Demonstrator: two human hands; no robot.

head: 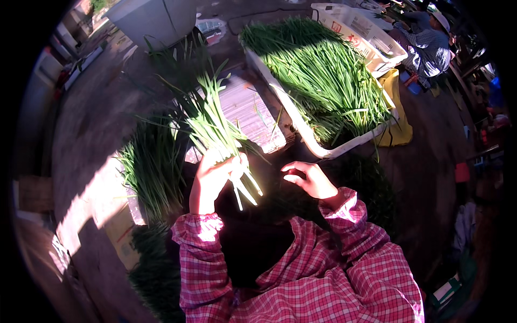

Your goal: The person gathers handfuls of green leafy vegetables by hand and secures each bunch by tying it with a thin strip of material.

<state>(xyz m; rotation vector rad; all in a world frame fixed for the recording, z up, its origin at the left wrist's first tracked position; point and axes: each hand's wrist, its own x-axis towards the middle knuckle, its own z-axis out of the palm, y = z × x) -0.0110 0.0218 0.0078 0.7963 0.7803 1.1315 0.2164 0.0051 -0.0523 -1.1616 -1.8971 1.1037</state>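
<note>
My left hand point(214, 173) is closed round a bunch of long green leafy stalks point(212, 109), gripping it near the pale stem ends, which poke out below the fist. The leaves spread up and away over a wooden board point(246, 105). To the right, my right hand point(307, 177) is held apart from the bunch, its fingers curled with a gap to the thumb and nothing seen between them. Beyond it, a white plastic crate point(315, 147) is filled with the same kind of green stalks point(323, 76).
More green stalks point(155, 173) lie at the left and lower left. A second white crate point(363, 32), a yellow bag point(394, 117) and a large pale tub point(155, 20) stand beyond. A person in a light hat point(430, 48) sits at the upper right.
</note>
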